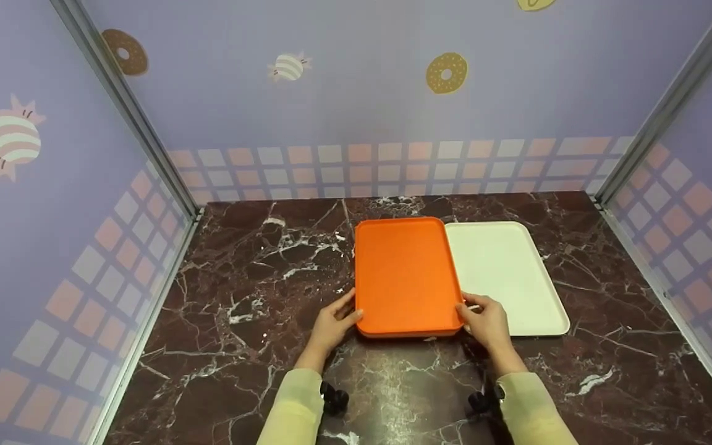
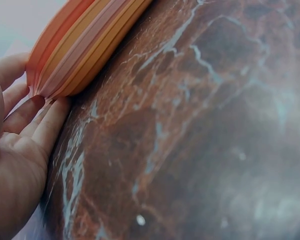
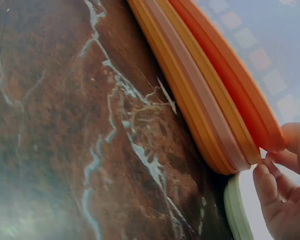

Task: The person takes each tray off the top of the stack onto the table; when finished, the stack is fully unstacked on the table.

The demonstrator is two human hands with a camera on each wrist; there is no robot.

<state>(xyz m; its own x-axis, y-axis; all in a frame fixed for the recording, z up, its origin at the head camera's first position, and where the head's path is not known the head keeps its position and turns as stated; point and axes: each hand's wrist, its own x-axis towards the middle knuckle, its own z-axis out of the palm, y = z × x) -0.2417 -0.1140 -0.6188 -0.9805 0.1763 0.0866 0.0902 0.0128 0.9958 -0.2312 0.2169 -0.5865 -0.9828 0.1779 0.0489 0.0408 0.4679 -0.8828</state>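
Left of the white tray [image 1: 510,278], the orange tray [image 1: 406,278] is pointing its long axis away from us; our left hand [image 1: 334,322] is gripping its left edge, our right hand [image 1: 487,320] pinching its white-tray-side corner.

One orange tray [image 1: 405,278], two yellow trays [image 3: 217,90] [image 3: 177,95] and one pink tray [image 3: 197,90], stacked, centre of frame; at least one white tray [image 1: 510,278], centre right. Fingers [image 1: 352,318] of two hands [image 1: 329,324] [image 1: 489,321]. Upper frame: two doughnut motifs [image 1: 439,83] [image 1: 136,59], two striped-sweet motifs [image 1: 289,67] [image 1: 13,137], one cropped yellow motif [image 1: 535,5].
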